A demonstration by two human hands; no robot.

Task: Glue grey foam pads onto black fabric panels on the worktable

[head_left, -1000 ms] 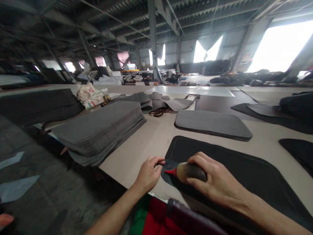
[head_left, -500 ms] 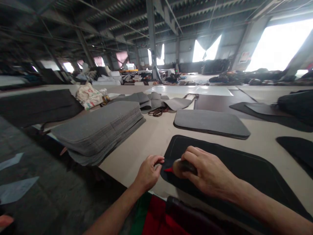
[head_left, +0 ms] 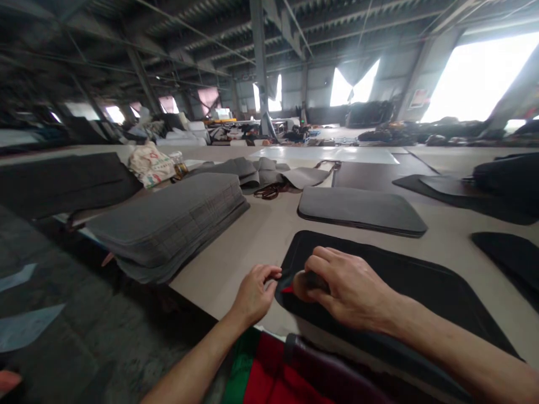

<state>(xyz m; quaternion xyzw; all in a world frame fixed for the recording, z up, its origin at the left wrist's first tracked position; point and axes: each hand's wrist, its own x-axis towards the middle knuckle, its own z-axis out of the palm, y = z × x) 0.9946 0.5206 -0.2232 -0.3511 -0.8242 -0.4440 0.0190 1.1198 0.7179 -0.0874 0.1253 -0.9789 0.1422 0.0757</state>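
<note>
A black mat-like panel (head_left: 400,275) with rounded corners lies flat in front of me on the table. My right hand (head_left: 347,283) is closed around a rounded brown tool with a red tip (head_left: 300,286), held low over the panel's near left corner. The exact kind of tool cannot be made out, as my fingers cover much of it. At the left edge of that same corner is my left hand (head_left: 255,294), thumb and fingers curved but apart, fingertips at the panel's edge.
Behind the panel rests a short stack of grey panels (head_left: 362,209). A tall stack of grey panels (head_left: 168,219) stands at the table's left edge. Farther back are loose grey pieces (head_left: 265,173) and a printed cloth bag (head_left: 151,164). Dark pieces (head_left: 507,255) lie at the right.
My right hand and the tool have shifted slightly left, closer to the panel's corner and my left hand. The left hand has stayed almost in place.
</note>
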